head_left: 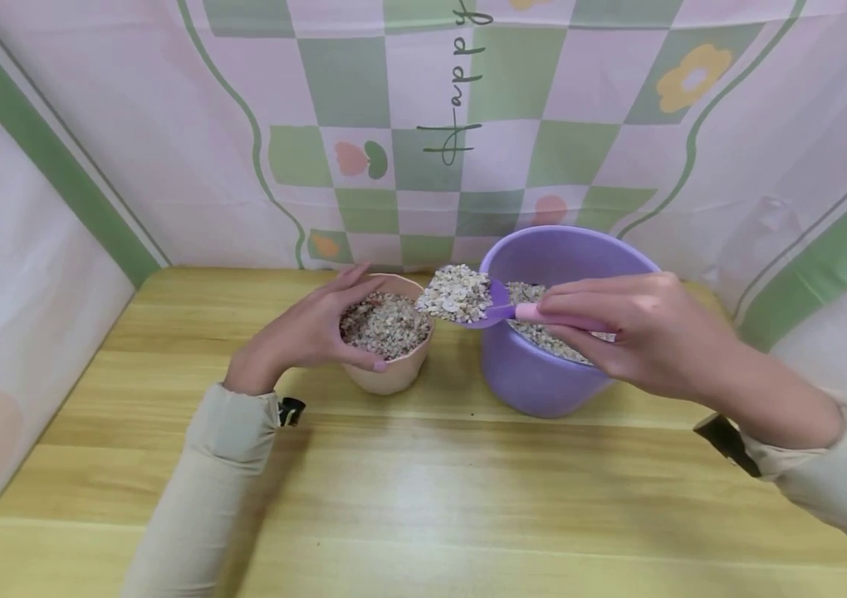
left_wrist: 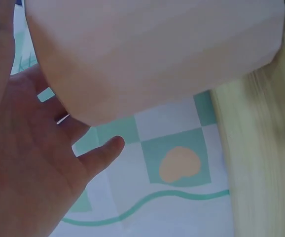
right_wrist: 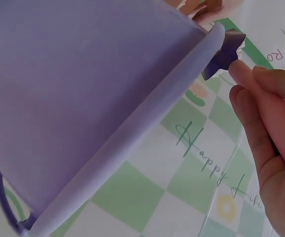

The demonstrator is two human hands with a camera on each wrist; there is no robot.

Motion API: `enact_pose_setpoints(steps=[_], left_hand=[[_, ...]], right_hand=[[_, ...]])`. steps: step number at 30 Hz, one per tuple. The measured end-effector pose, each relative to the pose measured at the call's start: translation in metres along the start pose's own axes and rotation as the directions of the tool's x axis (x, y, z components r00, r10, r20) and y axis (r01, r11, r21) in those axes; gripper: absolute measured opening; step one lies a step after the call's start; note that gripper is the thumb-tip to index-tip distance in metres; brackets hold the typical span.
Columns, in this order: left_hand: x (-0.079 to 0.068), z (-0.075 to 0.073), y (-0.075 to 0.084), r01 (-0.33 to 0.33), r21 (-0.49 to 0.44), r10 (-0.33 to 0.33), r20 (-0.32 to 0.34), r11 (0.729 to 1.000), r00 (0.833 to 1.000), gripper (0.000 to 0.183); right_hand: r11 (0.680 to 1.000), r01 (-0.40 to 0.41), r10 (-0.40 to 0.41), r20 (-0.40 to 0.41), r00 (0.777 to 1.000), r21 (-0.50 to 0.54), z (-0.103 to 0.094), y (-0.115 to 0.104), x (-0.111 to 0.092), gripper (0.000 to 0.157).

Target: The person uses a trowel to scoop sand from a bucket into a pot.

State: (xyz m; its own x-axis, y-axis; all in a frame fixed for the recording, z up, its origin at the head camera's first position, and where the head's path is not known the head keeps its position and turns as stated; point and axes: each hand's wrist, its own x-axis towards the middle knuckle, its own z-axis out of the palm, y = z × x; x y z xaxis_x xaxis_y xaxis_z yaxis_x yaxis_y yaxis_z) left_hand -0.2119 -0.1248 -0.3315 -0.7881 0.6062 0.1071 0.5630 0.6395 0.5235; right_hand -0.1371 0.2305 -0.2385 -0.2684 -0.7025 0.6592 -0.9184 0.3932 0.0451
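My right hand [head_left: 640, 332] grips the pink handle [right_wrist: 275, 116] of a small trowel whose purple blade [head_left: 500, 301] carries a heap of pale grainy potting mix [head_left: 457, 293]. The loaded blade is held level between two containers, its tip by the rim of a cream flower pot [head_left: 386, 380]. Around that pot's left side, my left hand [head_left: 311, 324] holds it, thumb on the near rim and fingers at the far side. Similar grit [head_left: 386, 325] fills much of the pot. A purple bucket [head_left: 543, 386] stands below the right hand, with more of the mix inside.
Both containers stand on a wooden table [head_left: 394, 498] near its back edge. A checked cloth [head_left: 427, 75] hangs behind them, and more cloth closes off the left and right sides. The bucket's handle [right_wrist: 4, 202] hangs at its side in the right wrist view.
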Motion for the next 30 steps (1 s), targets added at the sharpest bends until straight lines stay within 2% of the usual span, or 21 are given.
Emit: enact_pose_setpoints(steps=[7,15,23,30], left_hand=[[-0.006,-0.002,-0.008,-0.002,-0.008,0.002,-0.007,1.0,1.0,0.112],[-0.012,-0.003,-0.015,0.042,-0.063,-0.042,0.002,0.997,0.999,0.11],[-0.015,-0.003,-0.017,0.06,-0.07,-0.06,0.001,0.996,0.998,0.11],[-0.019,-0.002,-0.02,0.046,-0.063,-0.046,0.001,0.997,0.999,0.111]], right_hand=[[0.999,0.03,-0.031,0.022,0.999,0.031,0.007,-0.002,0.012,0.035],[0.998,0.022,-0.024,0.037,0.999,0.064,0.016,0.0,0.017,0.042],[0.996,0.02,-0.025,0.058,0.998,0.091,0.025,-0.002,0.026,0.042],[0.993,0.023,-0.034,0.086,0.996,0.119,0.031,-0.002,0.03,0.041]])
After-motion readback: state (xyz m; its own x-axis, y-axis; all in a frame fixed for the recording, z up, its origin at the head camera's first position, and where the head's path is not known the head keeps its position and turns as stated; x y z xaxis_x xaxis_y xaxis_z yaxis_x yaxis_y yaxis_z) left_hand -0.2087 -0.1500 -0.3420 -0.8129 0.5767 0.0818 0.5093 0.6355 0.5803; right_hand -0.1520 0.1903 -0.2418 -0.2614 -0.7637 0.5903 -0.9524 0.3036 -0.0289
